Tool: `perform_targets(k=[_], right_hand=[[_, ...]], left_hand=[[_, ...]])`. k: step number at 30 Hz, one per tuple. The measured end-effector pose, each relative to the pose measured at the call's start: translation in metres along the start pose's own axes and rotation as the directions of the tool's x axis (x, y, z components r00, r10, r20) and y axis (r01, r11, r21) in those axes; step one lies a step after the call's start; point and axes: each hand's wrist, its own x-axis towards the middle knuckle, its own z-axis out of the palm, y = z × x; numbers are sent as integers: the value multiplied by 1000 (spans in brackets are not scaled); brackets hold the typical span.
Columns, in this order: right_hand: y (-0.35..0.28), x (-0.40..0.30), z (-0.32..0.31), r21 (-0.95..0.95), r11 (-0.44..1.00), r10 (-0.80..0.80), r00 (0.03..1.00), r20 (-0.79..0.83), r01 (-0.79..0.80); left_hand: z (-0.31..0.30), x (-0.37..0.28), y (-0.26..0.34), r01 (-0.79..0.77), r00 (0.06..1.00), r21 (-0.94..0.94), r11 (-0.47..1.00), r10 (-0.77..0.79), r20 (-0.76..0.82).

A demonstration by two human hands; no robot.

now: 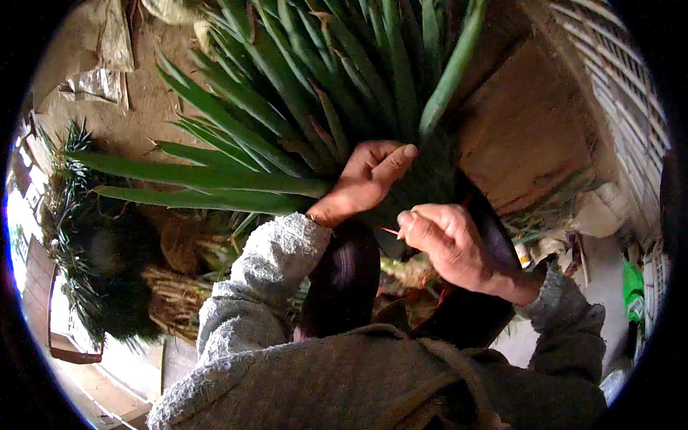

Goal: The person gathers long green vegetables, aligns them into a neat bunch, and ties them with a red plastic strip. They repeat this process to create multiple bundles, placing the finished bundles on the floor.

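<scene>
A large bundle of long, thick green leaves (306,70), aloe-like in shape, fans out before me, with its narrow base between my knees. My left hand (371,177) is closed at the near side of the bundle, thumb on top; what its fingers grip is hidden. Nearer to me and to the right, my right hand (446,242) pinches a thin pinkish-red string (389,231) between thumb and fingers. The string runs a short way left towards the bundle's base, where it is lost in shadow.
Dark feathery fronds (80,258) and a bundle of brown stalks (174,301) lie at the left. A brown sheet (527,129) lies at the right, beside a slatted rack (613,64). A pale sack (602,209) and a green bag (633,290) are farther right.
</scene>
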Motion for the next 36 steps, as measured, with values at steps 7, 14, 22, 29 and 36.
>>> perform_targets(k=[7,14,22,29,36], right_hand=[[43,81,-84,147,982,-110,993,-53,117],[41,101,-71,357,931,153,971,-186,-78],[32,108,7,406,902,164,986,-10,-145],[50,152,149,272,956,142,984,-106,-108],[83,211,246,-163,986,-12,985,-173,-16]], left_hand=[[-10,48,10,-89,996,-35,995,89,-19],[-15,25,16,-284,956,379,881,229,182],[-29,-50,-23,-560,797,549,620,584,154],[-114,-116,-72,-504,764,-313,805,247,-596],[-202,-136,-110,-366,728,-539,758,-128,-674]])
